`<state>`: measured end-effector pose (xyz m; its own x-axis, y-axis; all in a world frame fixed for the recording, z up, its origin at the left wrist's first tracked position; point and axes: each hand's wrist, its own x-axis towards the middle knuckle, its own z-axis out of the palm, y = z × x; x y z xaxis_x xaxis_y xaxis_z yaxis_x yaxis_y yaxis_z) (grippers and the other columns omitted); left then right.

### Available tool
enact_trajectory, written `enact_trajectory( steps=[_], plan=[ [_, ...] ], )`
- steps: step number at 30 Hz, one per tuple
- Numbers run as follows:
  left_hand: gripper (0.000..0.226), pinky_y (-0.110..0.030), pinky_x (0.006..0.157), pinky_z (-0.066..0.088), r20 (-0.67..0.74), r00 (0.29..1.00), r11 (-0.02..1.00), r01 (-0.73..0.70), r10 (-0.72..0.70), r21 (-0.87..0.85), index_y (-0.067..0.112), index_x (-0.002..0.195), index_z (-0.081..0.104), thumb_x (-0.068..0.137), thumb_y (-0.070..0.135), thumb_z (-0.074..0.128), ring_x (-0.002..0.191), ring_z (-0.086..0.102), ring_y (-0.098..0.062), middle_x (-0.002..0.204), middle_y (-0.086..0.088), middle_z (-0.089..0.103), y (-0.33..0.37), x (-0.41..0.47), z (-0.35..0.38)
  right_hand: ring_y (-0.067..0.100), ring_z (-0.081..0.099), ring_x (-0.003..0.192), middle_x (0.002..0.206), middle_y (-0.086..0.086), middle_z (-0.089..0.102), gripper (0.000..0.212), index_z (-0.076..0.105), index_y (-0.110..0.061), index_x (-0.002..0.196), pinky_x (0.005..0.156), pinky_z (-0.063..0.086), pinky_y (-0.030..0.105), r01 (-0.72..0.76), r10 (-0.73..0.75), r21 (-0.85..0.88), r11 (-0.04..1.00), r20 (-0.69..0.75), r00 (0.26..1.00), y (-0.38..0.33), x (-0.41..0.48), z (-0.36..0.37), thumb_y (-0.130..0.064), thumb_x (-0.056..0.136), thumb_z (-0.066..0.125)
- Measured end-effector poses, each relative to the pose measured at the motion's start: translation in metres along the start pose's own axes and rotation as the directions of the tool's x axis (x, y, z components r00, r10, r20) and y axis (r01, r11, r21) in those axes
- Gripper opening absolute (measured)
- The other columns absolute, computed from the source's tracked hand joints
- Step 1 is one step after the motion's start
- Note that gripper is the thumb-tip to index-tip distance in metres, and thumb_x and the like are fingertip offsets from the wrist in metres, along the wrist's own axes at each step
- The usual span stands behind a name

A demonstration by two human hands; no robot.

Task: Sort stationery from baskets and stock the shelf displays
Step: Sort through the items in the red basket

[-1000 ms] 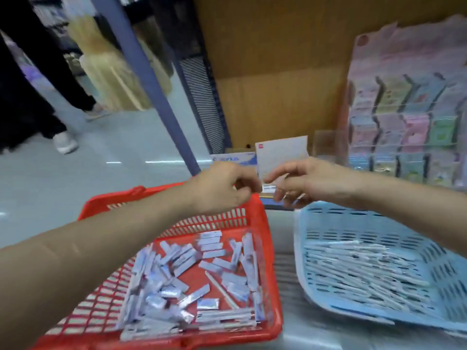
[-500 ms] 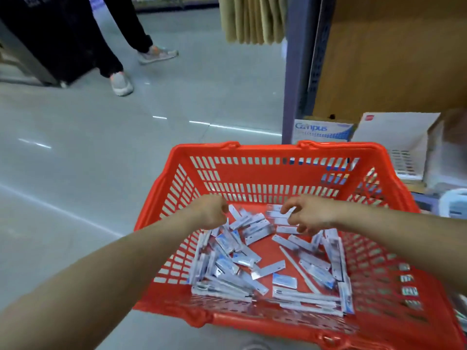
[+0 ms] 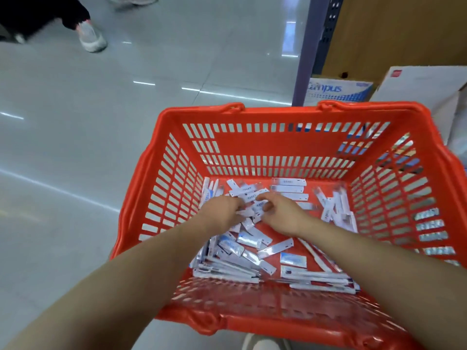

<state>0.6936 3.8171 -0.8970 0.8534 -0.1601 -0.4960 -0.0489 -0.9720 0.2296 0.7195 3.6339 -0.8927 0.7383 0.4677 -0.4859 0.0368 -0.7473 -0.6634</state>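
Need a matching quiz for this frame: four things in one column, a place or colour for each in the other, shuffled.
Things
1. basket
2. Campus box
3. sneaker
4. packets

Place or colour
A. top left, on the floor
B. inside the basket
C. red
D. behind the basket, beside the shelf post

Pairs: 1-C, 2-D, 3-A, 4-B

I see glossy moulded plastic in the red basket (image 3: 278,111), shiny film on its packets (image 3: 246,238), polished floor (image 3: 88,147) left, and a matt wood panel (image 3: 404,31) far right.
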Motion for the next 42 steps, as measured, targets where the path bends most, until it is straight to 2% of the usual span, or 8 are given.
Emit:
enact_trajectory(
  steps=[10, 13, 20, 24, 28, 31, 34, 42],
  plan=[
    [0.035, -0.028, 0.071, 0.044, 0.172, 0.982, 0.976, 0.112, -0.080, -0.184, 0.023, 0.121, 0.049, 0.088, 0.009, 0.054, 0.094, 0.057, -0.024, 0.110, -0.009, 0.061, -0.002, -0.004, -0.022, 0.027, 0.058, 0.105, 0.120, 0.005, 0.054, 0.069, 0.035, -0.035, 0.141, 0.081, 0.053, 0.040, 0.024, -0.040, -0.341, 0.940, -0.042, 0.998, 0.005, 0.017, 0.041, -0.056, 0.083, 0.065],
    [0.044, -0.033, 0.079, 0.051, 0.295, 0.955, 0.999, 0.042, -0.036, -0.014, 0.020, 0.123, 0.056, 0.082, 0.023, 0.072, 0.096, 0.060, -0.022, 0.107, -0.005, 0.063, -0.003, -0.012, -0.009, 0.030, 0.058, 0.105, 0.122, 0.007, 0.050, 0.065, 0.030, -0.040, 0.145, 0.076, 0.051, 0.037, 0.054, -0.082, -0.436, 0.898, -0.046, 0.996, -0.003, 0.019, 0.047, -0.053, 0.089, 0.060],
    [0.039, -0.034, 0.088, 0.047, 0.129, 0.992, 0.984, -0.030, 0.008, 0.176, 0.014, 0.120, 0.061, 0.087, 0.034, 0.068, 0.108, 0.055, -0.025, 0.116, -0.007, 0.057, -0.012, -0.007, -0.003, 0.030, 0.056, 0.106, 0.115, 0.006, 0.048, 0.044, 0.051, -0.032, 0.133, 0.081, 0.049, 0.038, 0.052, -0.093, -0.594, 0.803, -0.038, 0.995, 0.008, 0.016, 0.024, -0.021, 0.090, 0.057],
    [0.039, -0.031, 0.078, 0.047, 0.013, 0.994, 0.990, 0.109, -0.108, -0.095, 0.018, 0.131, 0.051, 0.096, 0.032, 0.057, 0.101, 0.059, -0.024, 0.118, -0.008, 0.060, -0.013, -0.005, -0.002, 0.025, 0.048, 0.112, 0.116, 0.005, 0.047, 0.041, 0.057, -0.020, 0.117, 0.085, 0.046, 0.036, -0.003, -0.028, -0.565, 0.825, -0.046, 0.999, 0.010, 0.010, 0.005, -0.038, 0.081, 0.068],
    [0.034, -0.024, 0.050, 0.041, -0.032, 0.954, 0.842, 0.246, -0.297, -0.481, 0.018, 0.120, 0.048, 0.092, 0.031, 0.062, 0.063, 0.056, -0.014, 0.088, -0.005, 0.062, -0.015, 0.002, -0.002, 0.021, 0.055, 0.086, 0.094, 0.000, 0.058, 0.023, 0.051, -0.022, 0.092, 0.065, 0.042, 0.029, 0.087, -0.051, -0.304, 0.949, 0.126, 0.991, -0.003, 0.007, 0.017, -0.024, 0.078, 0.070],
    [0.020, -0.045, 0.065, 0.051, -0.011, 0.948, 0.744, 0.241, -0.317, -0.624, 0.005, 0.099, 0.066, 0.093, 0.022, 0.056, 0.069, 0.059, -0.024, 0.082, -0.004, 0.061, -0.019, 0.001, -0.006, 0.020, 0.057, 0.078, 0.083, -0.006, 0.053, 0.029, 0.054, -0.022, 0.102, 0.066, 0.046, 0.031, 0.134, -0.064, -0.283, 0.950, 0.243, 0.968, -0.009, 0.002, 0.030, -0.022, 0.080, 0.072],
    [0.025, -0.022, 0.072, 0.050, -0.001, 0.958, 0.826, 0.245, -0.286, -0.508, 0.013, 0.101, 0.073, 0.093, 0.005, 0.051, 0.085, 0.061, -0.018, 0.098, 0.001, 0.065, -0.021, -0.002, -0.005, 0.019, 0.066, 0.065, 0.079, -0.005, 0.058, 0.043, 0.053, -0.021, 0.121, 0.068, 0.056, 0.036, 0.122, -0.033, -0.278, 0.953, 0.305, 0.952, -0.013, 0.000, 0.033, -0.026, 0.083, 0.073],
    [0.061, -0.032, 0.091, 0.043, 0.057, 0.975, 0.963, 0.221, -0.214, -0.155, 0.023, 0.138, 0.045, 0.086, 0.049, 0.064, 0.120, 0.050, -0.027, 0.136, -0.010, 0.044, -0.002, 0.015, -0.007, 0.029, 0.060, 0.099, 0.113, 0.009, 0.057, 0.063, 0.034, -0.013, 0.139, 0.057, 0.039, 0.031, 0.255, -0.100, -0.654, 0.712, 0.264, 0.959, -0.020, -0.003, 0.047, -0.015, 0.083, 0.063]
  ],
)
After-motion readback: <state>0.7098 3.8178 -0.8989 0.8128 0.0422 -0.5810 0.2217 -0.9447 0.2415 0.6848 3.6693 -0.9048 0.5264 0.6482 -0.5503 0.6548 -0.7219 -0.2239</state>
